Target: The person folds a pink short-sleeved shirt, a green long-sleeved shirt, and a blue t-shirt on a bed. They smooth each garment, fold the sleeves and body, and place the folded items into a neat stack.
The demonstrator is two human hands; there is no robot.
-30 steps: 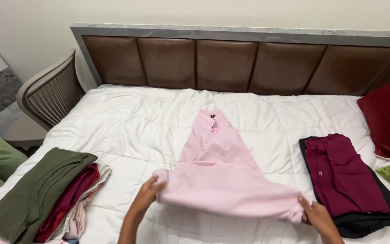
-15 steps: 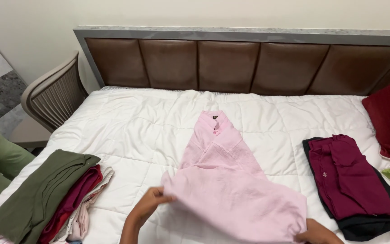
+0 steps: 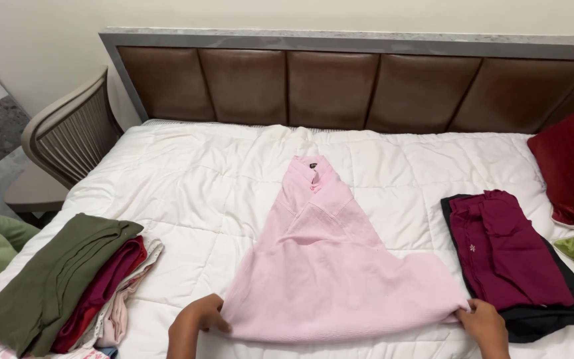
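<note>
Your left hand and right hand pinch the two bottom corners of the pink shirt, which lies flat on the white quilt. If one pinch slips, the hem may wrinkle or drift onto the maroon pile.

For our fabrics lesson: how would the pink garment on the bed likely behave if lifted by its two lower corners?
The pink garment would probably sag: it drapes softly between the left hand and right hand. It looks thin, so likely light.
</note>
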